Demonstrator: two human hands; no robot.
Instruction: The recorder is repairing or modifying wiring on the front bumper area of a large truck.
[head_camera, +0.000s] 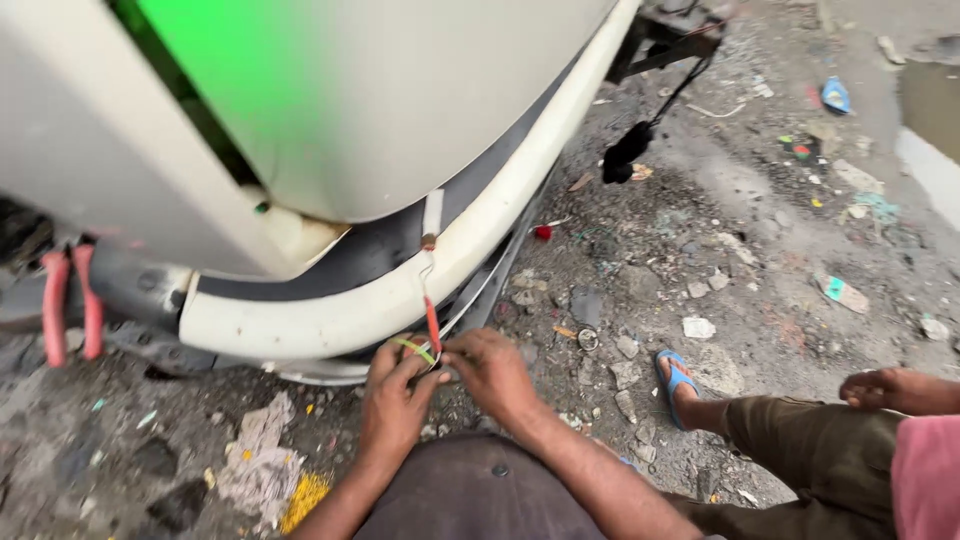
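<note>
Red wire (431, 322), thin and sheathed, hangs from the smooth cream bumper (330, 320) down between both hands. The left hand (393, 400) pinches a yellow-green wire (415, 349); the right hand (492, 368) pinches the red wire's lower end.

Crumpled blue wrapper (835, 95) and flat teal-white packet (842, 292) lie on dirt

Left hand (392, 400) and right hand (490, 370) are meeting below the curved body panel (400, 290), pinching wires (431, 325) hanging from it. Pliers (70, 300) are lying far left. Another person's sandalled foot (680, 380) is resting right, on the littered ground (740, 220).
</note>
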